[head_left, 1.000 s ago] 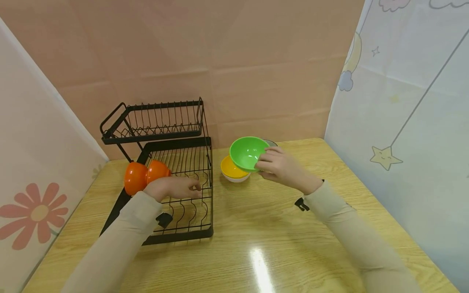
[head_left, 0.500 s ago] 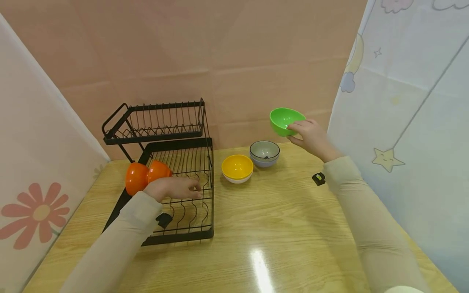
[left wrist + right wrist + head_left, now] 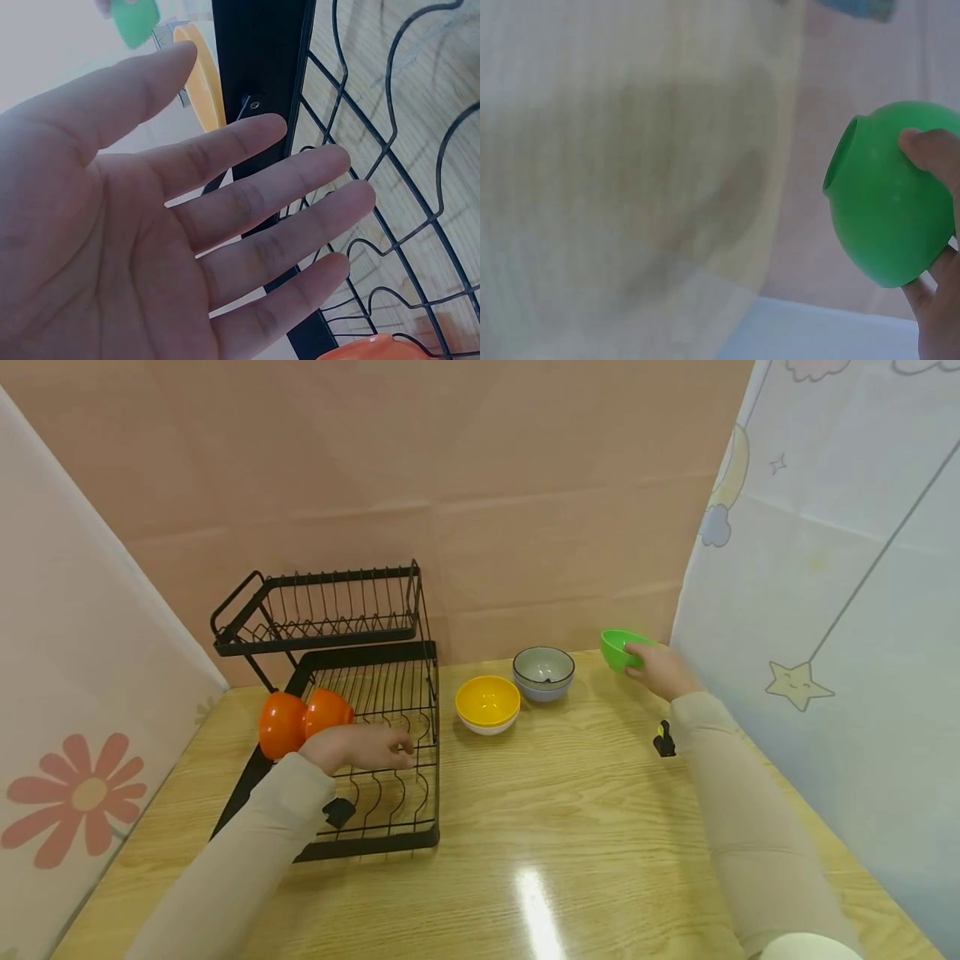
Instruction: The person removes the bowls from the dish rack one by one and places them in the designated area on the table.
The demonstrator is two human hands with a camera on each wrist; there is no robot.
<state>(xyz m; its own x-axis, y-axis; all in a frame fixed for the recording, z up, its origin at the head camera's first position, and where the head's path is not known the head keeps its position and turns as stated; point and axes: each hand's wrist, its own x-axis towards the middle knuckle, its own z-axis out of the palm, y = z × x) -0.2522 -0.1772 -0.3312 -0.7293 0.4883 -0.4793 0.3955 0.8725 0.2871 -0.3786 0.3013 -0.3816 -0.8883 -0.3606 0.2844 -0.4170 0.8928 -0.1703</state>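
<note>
At the back right of the table my right hand (image 3: 663,670) grips a green bowl (image 3: 618,652), its mouth tilted to the left. In the right wrist view the thumb presses the outside of the bowl (image 3: 889,199), and fingers show below it. My left hand (image 3: 363,747) is over the lower tier of a black dish rack (image 3: 397,840). The left wrist view shows that hand's fingers (image 3: 255,202) spread and relaxed, holding nothing. Just left of it, two orange bowls (image 3: 281,727) stand on their sides in the rack, partly hidden by the hand.
A yellow bowl (image 3: 487,700) sits in a white one (image 3: 486,728) to the right of the rack. Behind it to the right, a grey bowl (image 3: 542,665) rests in a pale blue-violet one (image 3: 542,693). The rack's upper tier (image 3: 322,639) rises at the back; cloth walls (image 3: 555,510) enclose the table.
My right hand has carried the green bowl rightward from over the yellow bowl, up and then down to the back right corner, uncovering the grey bowl. The left hand has stayed in place.
</note>
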